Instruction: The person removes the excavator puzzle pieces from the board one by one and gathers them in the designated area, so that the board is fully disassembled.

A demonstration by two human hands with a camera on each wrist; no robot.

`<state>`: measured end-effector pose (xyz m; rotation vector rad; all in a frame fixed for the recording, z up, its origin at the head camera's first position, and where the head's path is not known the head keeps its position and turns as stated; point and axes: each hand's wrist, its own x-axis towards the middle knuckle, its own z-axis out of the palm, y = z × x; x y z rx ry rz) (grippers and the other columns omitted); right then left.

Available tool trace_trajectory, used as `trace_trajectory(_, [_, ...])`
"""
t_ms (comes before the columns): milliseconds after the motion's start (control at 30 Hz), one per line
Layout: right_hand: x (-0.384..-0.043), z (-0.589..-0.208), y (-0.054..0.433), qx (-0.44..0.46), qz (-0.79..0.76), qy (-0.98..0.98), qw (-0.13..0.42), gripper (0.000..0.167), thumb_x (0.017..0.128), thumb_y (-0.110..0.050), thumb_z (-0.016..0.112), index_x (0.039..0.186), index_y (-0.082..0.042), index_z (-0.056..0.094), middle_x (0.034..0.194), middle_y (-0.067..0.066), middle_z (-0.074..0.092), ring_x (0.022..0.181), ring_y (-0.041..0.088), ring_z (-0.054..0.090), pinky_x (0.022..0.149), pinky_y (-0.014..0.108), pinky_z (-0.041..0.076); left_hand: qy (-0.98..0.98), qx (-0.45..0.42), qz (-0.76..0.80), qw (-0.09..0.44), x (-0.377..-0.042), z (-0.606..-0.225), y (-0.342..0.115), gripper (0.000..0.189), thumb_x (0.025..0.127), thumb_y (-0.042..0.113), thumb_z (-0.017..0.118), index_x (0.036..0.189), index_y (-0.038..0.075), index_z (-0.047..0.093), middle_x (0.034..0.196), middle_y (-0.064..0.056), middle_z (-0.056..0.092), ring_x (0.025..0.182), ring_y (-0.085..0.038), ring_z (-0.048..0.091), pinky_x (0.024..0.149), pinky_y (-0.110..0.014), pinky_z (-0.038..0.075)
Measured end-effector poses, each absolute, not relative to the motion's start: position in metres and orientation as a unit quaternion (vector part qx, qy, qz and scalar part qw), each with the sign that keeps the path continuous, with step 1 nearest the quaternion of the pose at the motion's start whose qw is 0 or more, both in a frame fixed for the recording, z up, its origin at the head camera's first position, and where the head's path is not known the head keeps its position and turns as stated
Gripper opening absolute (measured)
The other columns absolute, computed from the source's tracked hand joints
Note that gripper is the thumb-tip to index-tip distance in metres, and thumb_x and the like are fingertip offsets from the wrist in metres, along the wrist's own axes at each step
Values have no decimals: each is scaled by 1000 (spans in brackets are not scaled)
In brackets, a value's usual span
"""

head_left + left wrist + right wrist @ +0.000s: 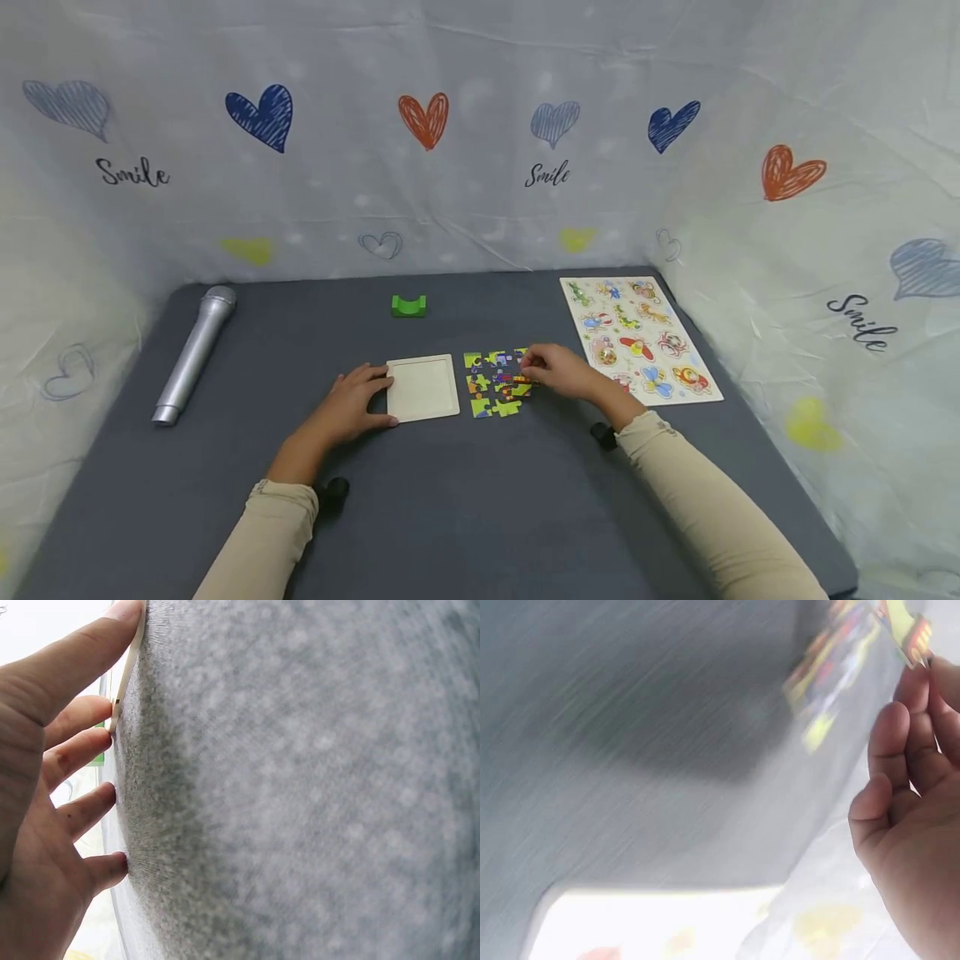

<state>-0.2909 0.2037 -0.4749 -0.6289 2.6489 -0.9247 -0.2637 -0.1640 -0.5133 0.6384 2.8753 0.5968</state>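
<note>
A pale, square puzzle tray lies bare on the table. My left hand rests at its left side, thumb at the lower corner and index finger at the upper one. In the left wrist view, those fingers are spread and fairly straight, with the thumb on the tray's thin edge. To the right of the tray lie several colourful jigsaw pieces in loose rows. Above their right side, my right hand pinches a yellow-green and red jigsaw piece between thumb and fingertips.
A white board with animal pictures lies at the right, close to the right forearm. Behind the tray stands a green curved block. A silver microphone lies at the left. Printed cloth rises behind the dark table.
</note>
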Motion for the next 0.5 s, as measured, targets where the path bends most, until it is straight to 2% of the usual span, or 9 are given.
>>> trace_trajectory(167, [-293,-485,213,-221,-308,912,158,11,98,-14,58,100,-5,64,87,4,65,73,12,56,65,29,45,956,205,202,63,-260,-511,-176,74,78,36,81,137,1,55,147,-20,43,140,-46,28,108,-71,17])
trace_trajectory(500, [-296,-487,205,-236,-294,911,166,9,97,-14,59,94,-7,65,81,4,65,64,11,49,60,27,41,956,193,209,67,-256,-514,-179,74,78,39,80,137,2,54,148,-19,41,141,-46,26,109,-71,16])
